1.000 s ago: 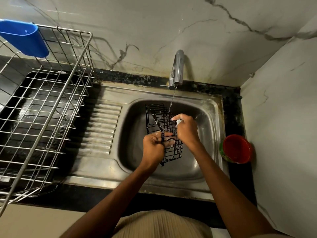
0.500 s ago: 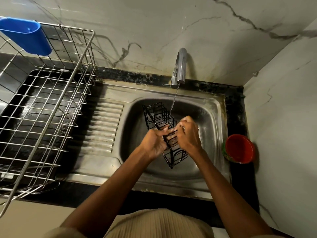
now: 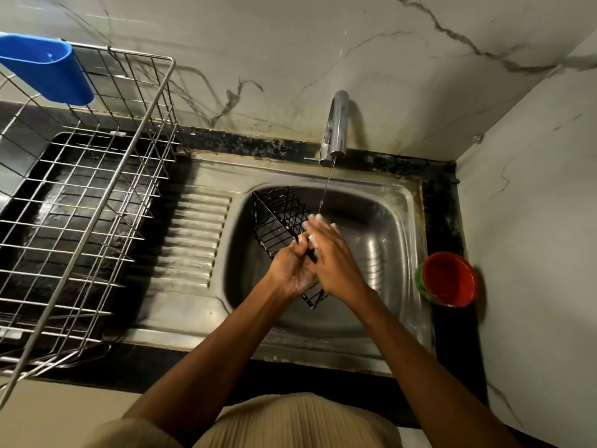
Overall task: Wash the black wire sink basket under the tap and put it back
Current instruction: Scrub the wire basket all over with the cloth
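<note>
Black wire basket (image 3: 280, 221) tilts over the sink (image 3: 403, 202), just left of the tap (image 3: 336, 124) stream. Washing step, mid-rub. Your left hand (image 3: 292, 270) grips its near end, fingers curled; your right hand (image 3: 329, 253) lies flat on it, fingers straight. Next: turn unrinsed wires under the water.

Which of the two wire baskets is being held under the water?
The black wire basket, gripped over the sink by the left hand; the silver dish rack sits untouched on the counter.
</note>
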The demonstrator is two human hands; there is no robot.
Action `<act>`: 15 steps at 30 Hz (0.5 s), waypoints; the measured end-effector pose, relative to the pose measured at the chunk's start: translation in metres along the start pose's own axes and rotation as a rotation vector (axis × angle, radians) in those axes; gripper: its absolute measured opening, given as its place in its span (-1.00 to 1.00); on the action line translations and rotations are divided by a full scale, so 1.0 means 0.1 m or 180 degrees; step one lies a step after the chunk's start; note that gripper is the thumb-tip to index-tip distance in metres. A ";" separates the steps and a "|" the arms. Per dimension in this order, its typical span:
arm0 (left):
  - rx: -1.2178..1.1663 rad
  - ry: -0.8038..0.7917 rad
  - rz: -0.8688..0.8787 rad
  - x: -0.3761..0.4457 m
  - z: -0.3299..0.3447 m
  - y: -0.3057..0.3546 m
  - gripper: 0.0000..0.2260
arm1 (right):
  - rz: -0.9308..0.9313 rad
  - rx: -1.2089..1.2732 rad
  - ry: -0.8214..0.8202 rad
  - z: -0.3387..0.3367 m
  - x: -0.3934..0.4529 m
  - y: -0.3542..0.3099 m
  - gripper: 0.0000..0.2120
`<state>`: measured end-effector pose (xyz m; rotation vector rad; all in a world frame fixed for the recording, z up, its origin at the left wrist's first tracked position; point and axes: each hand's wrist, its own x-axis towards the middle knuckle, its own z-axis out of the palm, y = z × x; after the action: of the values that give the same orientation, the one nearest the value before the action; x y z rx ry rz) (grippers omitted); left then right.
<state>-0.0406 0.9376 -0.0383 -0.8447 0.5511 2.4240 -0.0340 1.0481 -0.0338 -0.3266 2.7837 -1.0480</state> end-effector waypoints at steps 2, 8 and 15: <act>0.0240 -0.0183 0.0064 -0.04 0.01 -0.04 -0.68 | 0.0509 0.0029 0.0173 -0.09 0.13 0.16 -0.43; 0.1112 -0.0133 -0.0030 -0.02 0.09 0.04 -0.68 | 0.0314 0.0768 -0.0093 -0.20 0.20 -0.14 -0.39; 0.1910 -0.0269 -0.0008 -0.08 0.02 0.03 -0.65 | 0.0655 0.0996 0.0300 -0.26 0.32 0.01 -0.33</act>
<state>-0.0380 0.9337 -0.0310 -0.4794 1.1590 2.0894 -0.0706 1.0569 -0.0174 0.0477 2.6009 -1.4474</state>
